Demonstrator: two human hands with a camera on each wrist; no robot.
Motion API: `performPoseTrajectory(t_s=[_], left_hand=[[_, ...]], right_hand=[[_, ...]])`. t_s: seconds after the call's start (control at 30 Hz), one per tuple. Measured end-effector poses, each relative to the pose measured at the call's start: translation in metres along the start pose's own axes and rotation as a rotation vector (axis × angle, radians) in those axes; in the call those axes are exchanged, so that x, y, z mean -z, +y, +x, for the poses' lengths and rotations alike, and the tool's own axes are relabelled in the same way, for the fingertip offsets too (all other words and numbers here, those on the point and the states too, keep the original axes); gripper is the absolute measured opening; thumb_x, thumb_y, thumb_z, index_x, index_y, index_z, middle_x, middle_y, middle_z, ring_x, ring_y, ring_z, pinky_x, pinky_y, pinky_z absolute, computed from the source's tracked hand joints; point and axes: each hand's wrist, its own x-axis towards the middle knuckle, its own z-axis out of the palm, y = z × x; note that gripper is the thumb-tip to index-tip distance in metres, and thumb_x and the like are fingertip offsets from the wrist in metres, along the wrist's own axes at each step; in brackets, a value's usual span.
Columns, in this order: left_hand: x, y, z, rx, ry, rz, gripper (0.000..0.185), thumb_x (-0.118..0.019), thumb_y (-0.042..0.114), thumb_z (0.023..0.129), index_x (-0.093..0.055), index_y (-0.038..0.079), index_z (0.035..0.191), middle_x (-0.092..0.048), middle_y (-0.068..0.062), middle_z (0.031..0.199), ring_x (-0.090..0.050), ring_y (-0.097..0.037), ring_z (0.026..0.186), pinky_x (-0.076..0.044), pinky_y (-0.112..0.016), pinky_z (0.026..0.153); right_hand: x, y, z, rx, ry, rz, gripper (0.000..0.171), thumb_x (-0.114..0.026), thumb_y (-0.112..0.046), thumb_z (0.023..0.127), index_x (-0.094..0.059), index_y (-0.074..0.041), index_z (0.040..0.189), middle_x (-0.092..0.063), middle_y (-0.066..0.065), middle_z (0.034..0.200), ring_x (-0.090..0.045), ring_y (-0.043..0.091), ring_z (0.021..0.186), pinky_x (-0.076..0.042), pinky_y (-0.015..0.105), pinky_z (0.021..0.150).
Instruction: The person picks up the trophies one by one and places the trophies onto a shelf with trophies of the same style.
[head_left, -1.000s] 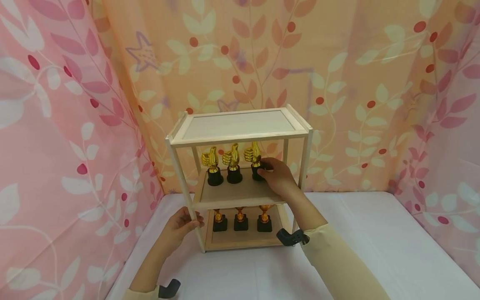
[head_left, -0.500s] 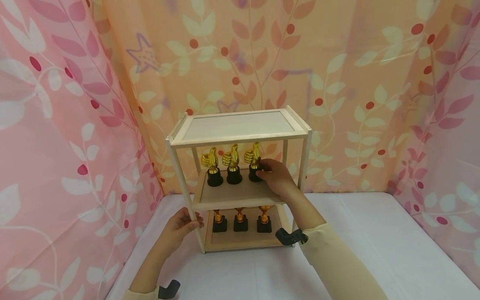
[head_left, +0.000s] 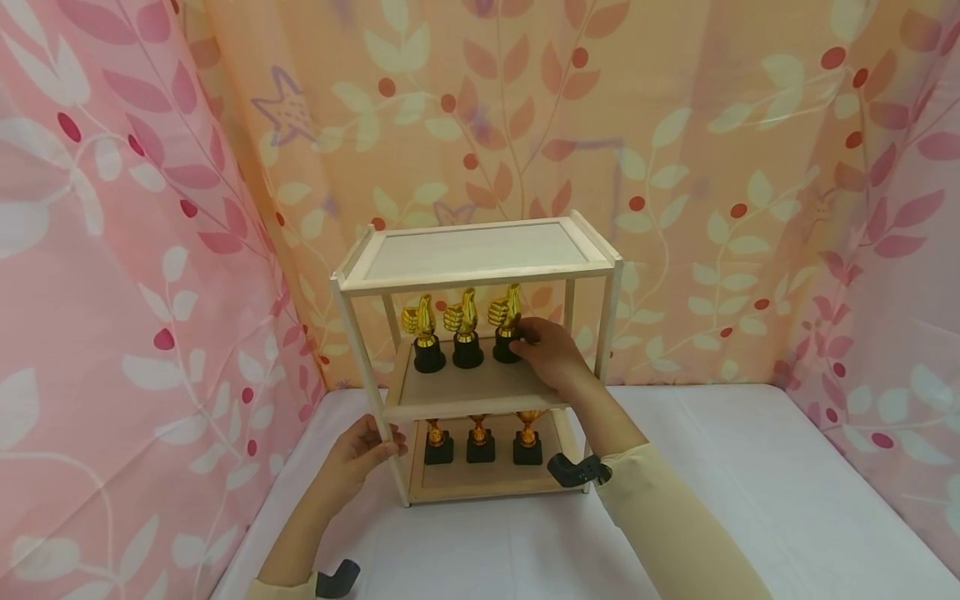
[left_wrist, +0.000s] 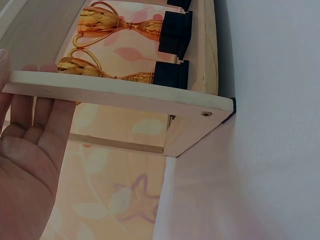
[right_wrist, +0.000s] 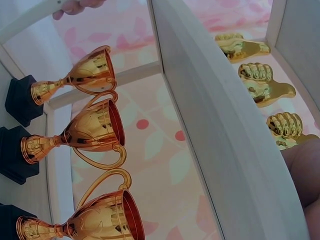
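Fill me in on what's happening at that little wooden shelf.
A person works at a small three-tier wooden shelf standing on a white surface. The right hand reaches into the middle tier and grips the rightmost thumbs-up trophy; two more like it stand to its left. The left hand holds the shelf's front left post. Three gold cup trophies stand on the bottom tier. The top tier shows nothing on it.
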Motion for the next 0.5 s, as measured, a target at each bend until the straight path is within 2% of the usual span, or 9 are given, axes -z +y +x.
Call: performPoseTrajectory(t_s=[0.2, 0.5], left_hand=[[-0.0001, 0.0, 0.0003, -0.001, -0.005, -0.01, 0.022, -0.061, 0.002, 0.101, -0.049, -0.008, 0.116, -0.064, -0.024, 0.113, -0.072, -0.021, 0.104, -0.056, -0.028, 0.097], [-0.001, 0.0034, 0.0002, 0.006, 0.001, -0.019, 0.022, -0.061, 0.003, 0.101, -0.048, -0.008, 0.116, -0.065, -0.018, 0.112, -0.072, -0.019, 0.103, -0.056, -0.028, 0.097]], right_hand=[[0.0002, -0.0001, 0.001, -0.005, -0.006, -0.024, 0.05, -0.068, -0.019, 0.1, -0.054, -0.008, 0.146, -0.061, 0.017, 0.142, -0.056, 0.034, 0.132, -0.045, 0.05, 0.11], [0.0001, 0.0, 0.0016, -0.015, -0.009, -0.003, 0.05, -0.068, -0.019, 0.1, -0.053, -0.009, 0.147, -0.059, 0.015, 0.144, -0.055, 0.034, 0.133, -0.045, 0.05, 0.11]])
